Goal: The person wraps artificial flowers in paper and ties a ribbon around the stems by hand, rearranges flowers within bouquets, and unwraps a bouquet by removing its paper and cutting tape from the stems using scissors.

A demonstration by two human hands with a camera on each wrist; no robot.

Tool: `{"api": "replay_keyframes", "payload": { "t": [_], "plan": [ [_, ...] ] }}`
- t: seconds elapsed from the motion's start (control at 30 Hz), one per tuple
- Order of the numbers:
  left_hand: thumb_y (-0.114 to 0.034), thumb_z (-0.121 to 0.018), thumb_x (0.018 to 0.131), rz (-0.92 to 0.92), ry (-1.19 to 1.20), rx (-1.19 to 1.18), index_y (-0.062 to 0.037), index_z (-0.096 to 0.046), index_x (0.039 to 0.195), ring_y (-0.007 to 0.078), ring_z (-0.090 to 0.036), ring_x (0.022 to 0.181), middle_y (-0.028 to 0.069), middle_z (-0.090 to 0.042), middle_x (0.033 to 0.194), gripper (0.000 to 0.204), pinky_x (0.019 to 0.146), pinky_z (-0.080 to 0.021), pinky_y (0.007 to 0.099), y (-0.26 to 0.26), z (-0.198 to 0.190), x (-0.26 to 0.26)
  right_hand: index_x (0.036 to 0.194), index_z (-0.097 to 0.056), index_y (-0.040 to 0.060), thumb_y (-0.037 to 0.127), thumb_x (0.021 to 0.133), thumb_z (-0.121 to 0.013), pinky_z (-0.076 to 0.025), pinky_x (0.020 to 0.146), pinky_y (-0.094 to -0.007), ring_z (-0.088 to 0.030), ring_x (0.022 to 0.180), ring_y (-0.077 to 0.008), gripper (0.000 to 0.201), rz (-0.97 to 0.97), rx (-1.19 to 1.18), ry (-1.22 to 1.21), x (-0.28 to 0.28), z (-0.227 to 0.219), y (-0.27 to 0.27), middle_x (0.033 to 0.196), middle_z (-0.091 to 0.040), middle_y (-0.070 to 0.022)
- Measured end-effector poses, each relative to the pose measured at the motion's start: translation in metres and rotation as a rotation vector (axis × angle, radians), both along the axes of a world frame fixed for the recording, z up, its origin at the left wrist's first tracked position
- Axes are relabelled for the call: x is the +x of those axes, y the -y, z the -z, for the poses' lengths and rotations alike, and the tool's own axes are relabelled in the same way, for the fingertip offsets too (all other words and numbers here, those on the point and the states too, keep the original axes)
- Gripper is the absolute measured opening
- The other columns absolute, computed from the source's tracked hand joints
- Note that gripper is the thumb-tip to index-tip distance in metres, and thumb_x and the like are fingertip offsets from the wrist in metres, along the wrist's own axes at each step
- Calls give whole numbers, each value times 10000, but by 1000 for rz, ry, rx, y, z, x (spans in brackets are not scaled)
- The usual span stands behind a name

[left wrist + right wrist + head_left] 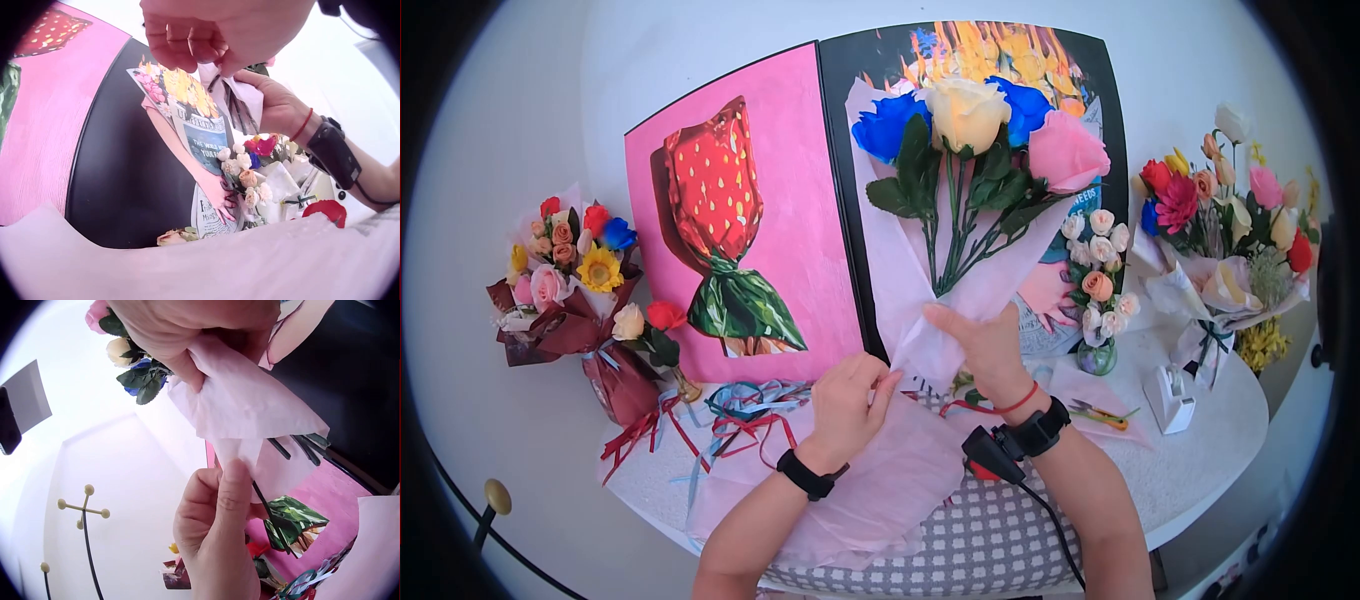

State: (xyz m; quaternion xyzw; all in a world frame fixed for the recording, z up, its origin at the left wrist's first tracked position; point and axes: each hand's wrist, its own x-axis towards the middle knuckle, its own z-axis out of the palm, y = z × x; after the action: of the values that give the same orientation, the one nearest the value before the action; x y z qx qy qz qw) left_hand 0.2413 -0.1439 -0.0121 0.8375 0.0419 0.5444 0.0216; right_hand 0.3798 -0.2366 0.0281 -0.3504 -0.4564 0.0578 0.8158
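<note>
A bouquet of artificial roses stands upright before me: a cream rose (pixel 968 115), a pink rose (pixel 1068 155) and two blue ones, the left blue rose (pixel 886 128) among them. Pale pink wrapping paper (pixel 890 235) lies behind the flowers and folds round their green stems (pixel 956 225). My right hand (pixel 988 352) grips the gathered paper and stems low on the bundle. Just below, my left hand (pixel 850 405) pinches the lower edge of the paper between thumb and fingers. Dark stem ends (pixel 300 449) stick out beneath the paper in the right wrist view.
Loose pink paper (pixel 830 500) spreads over the table's front. Tangled ribbons (pixel 750 405) lie left, beside a wrapped bouquet (pixel 565 270). Two paintings, one a pink canvas (pixel 750 220), lean behind. On the right are a small vase (pixel 1097 355), tape dispenser (pixel 1170 400), scissors (pixel 1105 415) and another bouquet (pixel 1225 230).
</note>
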Motion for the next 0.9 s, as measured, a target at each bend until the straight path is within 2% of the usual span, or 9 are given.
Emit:
{"api": "replay_keyframes", "payload": {
  "t": [0.3, 0.37, 0.5, 0.6, 0.67, 0.73, 0.77, 0.83, 0.9],
  "plan": [
    [-46, -655, 723, 258, -76, -186, -16, -515, 733, 230, -542, 630, 95, -532, 676, 143, 565, -423, 291, -10, 4, 1, 930, -562, -23, 24, 688, -712, -482, 637, -251, -577, 719, -106, 288, -64, -181, 54, 10, 0, 0, 847, -601, -47],
    [-29, -649, 714, 266, -130, -242, -19, -515, 737, 235, -551, 651, 96, -539, 692, 136, 571, -429, 289, -9, 5, -1, 696, -580, -10, 78, 688, -725, -416, 490, -227, -506, 553, -59, 169, -26, -93, 28, 9, 0, -2, 644, -571, 0],
    [-4, -621, 701, 76, -153, 158, -32, -514, 725, 258, -547, 665, 98, -527, 692, 114, 574, -434, 298, 3, -3, -3, 676, -574, -8, 77, 684, -728, -428, 498, -228, -509, 550, -63, 176, 29, -62, 98, 17, 6, -7, 635, -566, 4],
    [-41, -617, 723, 50, -197, 200, -39, -505, 713, 242, -552, 675, 83, -521, 681, 113, 593, -439, 294, 4, -5, -4, 956, -554, -16, 10, 683, -712, -490, 656, -260, -585, 733, -118, 316, 23, -180, 89, 14, 4, -4, 859, -602, -48],
    [-75, -621, 745, 72, -214, 141, -43, -497, 704, 216, -559, 683, 65, -522, 673, 134, 607, -443, 286, 2, -3, -2, 680, -578, 0, 54, 689, -722, -436, 504, -225, -519, 556, -63, 153, -48, -68, 22, 6, 0, -2, 654, -569, 7],
    [-137, -641, 771, 335, 45, -511, -38, -536, 766, 128, -540, 705, 25, -557, 752, 145, 573, -403, 270, -4, 2, 4, 707, -583, -2, 50, 689, -722, -438, 507, -225, -521, 564, -61, 149, -105, -99, 41, 6, -2, 1, 670, -575, 2],
    [-137, -641, 771, 333, 45, -511, -38, -536, 766, 128, -540, 705, 25, -557, 752, 145, 573, -403, 270, -3, 0, 7, 734, -588, -4, 46, 689, -722, -440, 510, -225, -523, 572, -60, 149, -161, -127, 59, 5, -3, 3, 686, -580, -4],
    [-182, -646, 799, 684, 138, -998, -11, -577, 811, 54, -502, 663, -16, -580, 765, 185, 569, -392, 225, 0, -5, 13, 767, -593, -11, 44, 689, -721, -446, 520, -225, -533, 587, -61, 160, -195, -156, 39, 0, -4, 5, 708, -589, -12],
    [-174, -646, 801, 633, -44, -1063, -2, -590, 838, 42, -482, 624, -28, -578, 739, 184, 556, -389, 212, -14, 3, 7, 801, -598, -19, 43, 689, -721, -452, 530, -226, -543, 602, -63, 177, -228, -185, 19, 0, -2, 4, 729, -597, -20]
  ]
}}
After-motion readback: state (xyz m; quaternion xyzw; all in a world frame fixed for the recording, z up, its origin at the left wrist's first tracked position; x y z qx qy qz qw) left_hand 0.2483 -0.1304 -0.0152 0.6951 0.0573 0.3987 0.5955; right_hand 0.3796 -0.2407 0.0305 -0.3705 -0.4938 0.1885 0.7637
